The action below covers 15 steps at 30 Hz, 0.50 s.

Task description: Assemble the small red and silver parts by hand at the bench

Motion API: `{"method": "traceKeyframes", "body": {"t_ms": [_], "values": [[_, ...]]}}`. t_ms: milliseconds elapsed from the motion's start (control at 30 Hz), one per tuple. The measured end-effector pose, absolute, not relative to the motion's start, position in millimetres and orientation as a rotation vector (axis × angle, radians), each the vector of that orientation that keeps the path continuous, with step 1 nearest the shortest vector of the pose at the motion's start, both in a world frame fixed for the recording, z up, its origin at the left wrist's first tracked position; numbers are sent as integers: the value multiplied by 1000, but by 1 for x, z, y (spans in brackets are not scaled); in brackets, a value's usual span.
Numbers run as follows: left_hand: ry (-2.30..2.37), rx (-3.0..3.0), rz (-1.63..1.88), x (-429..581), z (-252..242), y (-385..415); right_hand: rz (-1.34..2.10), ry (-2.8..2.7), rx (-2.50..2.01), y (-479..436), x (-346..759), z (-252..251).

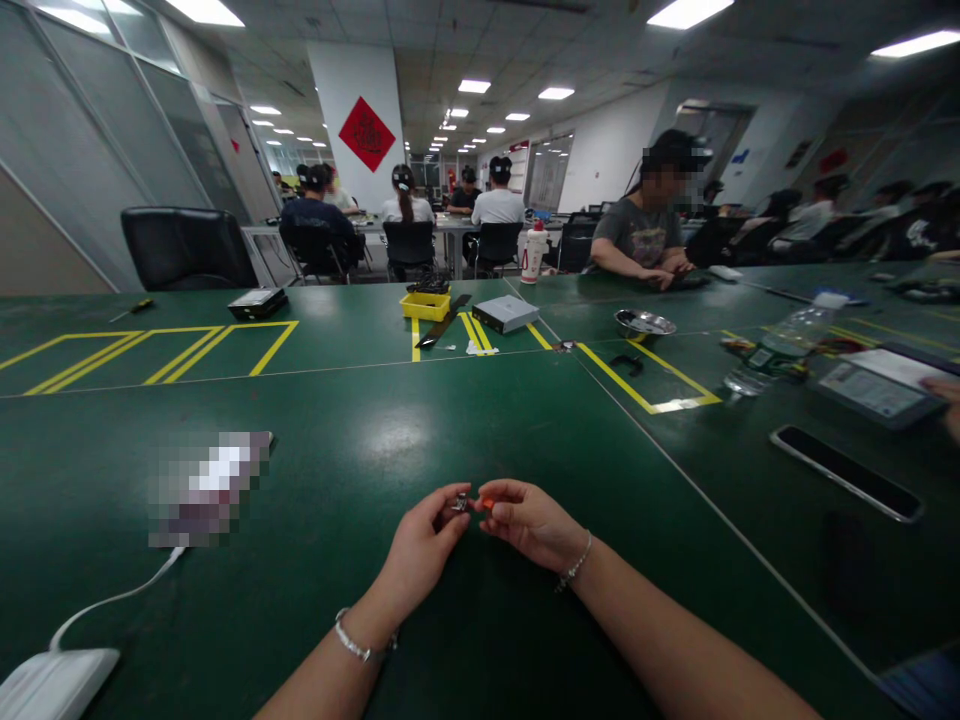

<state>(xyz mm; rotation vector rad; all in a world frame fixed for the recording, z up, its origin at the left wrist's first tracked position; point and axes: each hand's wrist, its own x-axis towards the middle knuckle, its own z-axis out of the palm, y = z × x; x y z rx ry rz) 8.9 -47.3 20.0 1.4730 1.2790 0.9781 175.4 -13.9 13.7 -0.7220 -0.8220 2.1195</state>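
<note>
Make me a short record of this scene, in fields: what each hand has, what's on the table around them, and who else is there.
left: left hand pinches a small metal part
right: right hand pinches a small orange piece close to that part; contact unclear
surface: green table with yellow tape lines
near left: white adapter with its cable
near right: black phone, tablet, clear bottle
farther: yellow tray, grey box, metal bowl
people: co-worker seated across; more behind

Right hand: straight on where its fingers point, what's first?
Right hand, pinching an orange piece, points left: likely the small metal part in the left hand first. Gap looks tiny, depth unclear.
</note>
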Motion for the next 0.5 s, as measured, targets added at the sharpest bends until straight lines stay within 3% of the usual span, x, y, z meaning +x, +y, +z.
{"method": "traceKeyframes", "body": {"t_ms": [500], "values": [[1195, 1239, 1128, 10, 19, -48, 2116, -898, -692, -14, 177, 12]]}}
